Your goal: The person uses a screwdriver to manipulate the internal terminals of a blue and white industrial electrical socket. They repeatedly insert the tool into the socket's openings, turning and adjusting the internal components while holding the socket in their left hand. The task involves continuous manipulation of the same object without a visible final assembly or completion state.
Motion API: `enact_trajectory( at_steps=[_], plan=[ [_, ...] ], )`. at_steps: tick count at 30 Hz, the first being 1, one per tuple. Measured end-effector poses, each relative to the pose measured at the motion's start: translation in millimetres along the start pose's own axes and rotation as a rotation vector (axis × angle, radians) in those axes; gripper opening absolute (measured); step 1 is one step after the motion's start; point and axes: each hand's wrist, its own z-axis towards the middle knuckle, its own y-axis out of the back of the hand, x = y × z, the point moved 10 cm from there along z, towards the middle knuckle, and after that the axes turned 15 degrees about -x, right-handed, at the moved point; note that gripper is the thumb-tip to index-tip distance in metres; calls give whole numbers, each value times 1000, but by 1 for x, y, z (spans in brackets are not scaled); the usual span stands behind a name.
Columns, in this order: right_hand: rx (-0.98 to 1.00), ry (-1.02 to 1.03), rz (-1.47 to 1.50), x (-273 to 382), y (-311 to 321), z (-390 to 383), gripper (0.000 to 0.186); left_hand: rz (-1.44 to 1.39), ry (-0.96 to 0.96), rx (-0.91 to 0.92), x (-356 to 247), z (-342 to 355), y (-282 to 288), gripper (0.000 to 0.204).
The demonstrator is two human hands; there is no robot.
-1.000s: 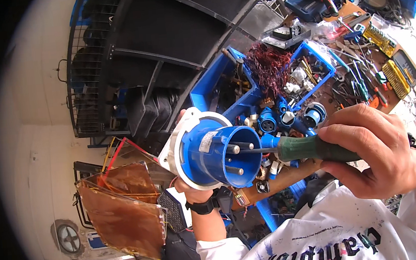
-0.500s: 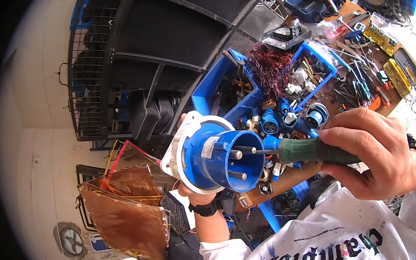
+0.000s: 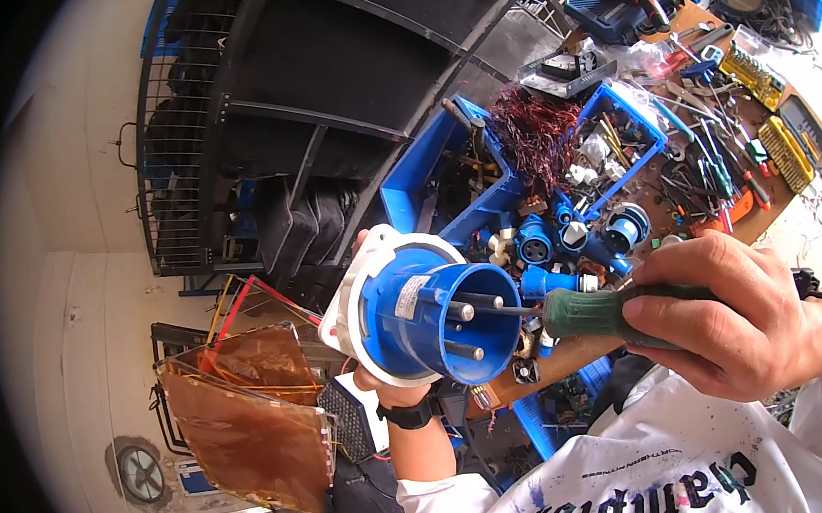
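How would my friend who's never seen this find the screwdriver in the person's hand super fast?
Start with the big blue industrial plug, white-flanged, mid-picture. Just right of its open mouth, find the person's right grip. The screwdriver there has a thick dark-green handle and a thin shaft pointing into the plug; unlike the hand tools on the wooden table, it's held up.

Strong white light enters from the right, where the view beyond the worktop (image 3: 583, 347) burns out into glare. The pale wall (image 3: 90, 317) at left is softer and dimmer, while the black panels (image 3: 341, 46) sink into deep shadow. The blue plug (image 3: 437, 325) looks fairly sharp, with small highlights; a dark fisheye rim curves straight edges and swallows corners.
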Motion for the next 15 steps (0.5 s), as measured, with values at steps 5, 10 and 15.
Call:
enact_trajectory(
  at_steps=[5, 10, 15],
  plan=[
    [-10, -64, 43, 0, 2, 0, 46, -198, 40, 187, 0, -6, -13, 133],
    [37, -212, 93, -8, 3, 1, 44, -128, 42, 55, 1, -6, -4, 74],
    [35, -323, 125, -15, 5, -1, 43, -69, 1, 26, -1, -10, -5, 74]
  ],
)
